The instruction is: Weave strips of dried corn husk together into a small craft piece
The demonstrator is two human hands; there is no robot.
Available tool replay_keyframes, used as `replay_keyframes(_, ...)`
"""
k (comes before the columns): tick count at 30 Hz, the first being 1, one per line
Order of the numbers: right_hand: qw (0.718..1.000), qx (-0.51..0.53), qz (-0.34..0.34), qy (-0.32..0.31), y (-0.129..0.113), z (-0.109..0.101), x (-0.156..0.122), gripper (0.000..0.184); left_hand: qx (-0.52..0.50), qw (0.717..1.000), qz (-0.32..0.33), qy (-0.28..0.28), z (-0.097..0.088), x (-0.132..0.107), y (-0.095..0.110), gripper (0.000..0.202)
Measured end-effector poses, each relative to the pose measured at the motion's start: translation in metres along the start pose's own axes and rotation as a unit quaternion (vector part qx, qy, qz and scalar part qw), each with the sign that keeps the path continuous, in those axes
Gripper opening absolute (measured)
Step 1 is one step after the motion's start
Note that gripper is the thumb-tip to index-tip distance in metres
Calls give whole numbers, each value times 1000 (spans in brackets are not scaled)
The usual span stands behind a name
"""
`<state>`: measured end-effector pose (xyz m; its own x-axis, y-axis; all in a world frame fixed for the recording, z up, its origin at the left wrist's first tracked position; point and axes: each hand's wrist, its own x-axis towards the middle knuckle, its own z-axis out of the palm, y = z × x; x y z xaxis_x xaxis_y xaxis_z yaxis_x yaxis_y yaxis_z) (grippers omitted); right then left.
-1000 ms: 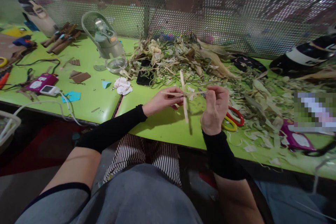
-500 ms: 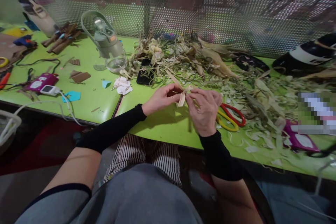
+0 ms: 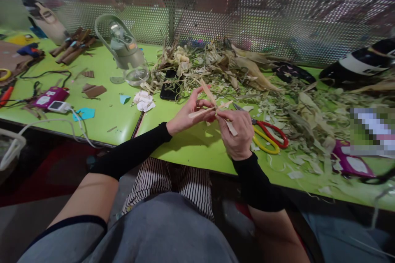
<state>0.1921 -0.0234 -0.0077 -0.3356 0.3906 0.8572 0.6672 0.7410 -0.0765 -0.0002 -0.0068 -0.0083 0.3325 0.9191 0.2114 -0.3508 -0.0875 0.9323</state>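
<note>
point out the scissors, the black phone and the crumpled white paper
scissors (image 3: 271, 136), head view, on the red handle loop
black phone (image 3: 169, 89), head view, on its dark screen below the husk pile
crumpled white paper (image 3: 144, 100), head view, on the middle of the wad

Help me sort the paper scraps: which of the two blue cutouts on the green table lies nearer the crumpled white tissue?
The smaller blue cutout, just left of the crumpled tissue. The larger one lies further left, beside the white charger.

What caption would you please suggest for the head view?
Both hands, left hand and right hand, hold crossed husk strips above a green table, scissors nearby.
</note>
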Motion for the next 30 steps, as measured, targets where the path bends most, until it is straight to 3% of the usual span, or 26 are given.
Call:
replay_keyframes(2,1000,12,3,2,-1,0,1,10,-14,1000,-16,8,1,0,2,94)
replay_keyframes(8,998,46,-32,25,-4,1,5,17,-30,995,-76,-50,-2,2,4,57)
replay_keyframes(16,997,36,-72,-3,-4,1,-2,20,-68,993,-81,-53,-3,4,-1,57)
replay_keyframes(21,999,15,-30,-27,-4,4,-7,14,-50,993,-108,-23,-4,9,6,56)
replay_keyframes(26,998,-34,-15,-49,2,10,-9,16,69,992,-77,72,-2,8,13,44)
replay_keyframes(28,998,-43,-14,-50,4,10,-9,17,96,991,-67,70,-3,7,15,37)
replay_keyframes(30,998,-42,-12,-54,5,9,-8,20,89,993,-68,27,-5,5,16,35)
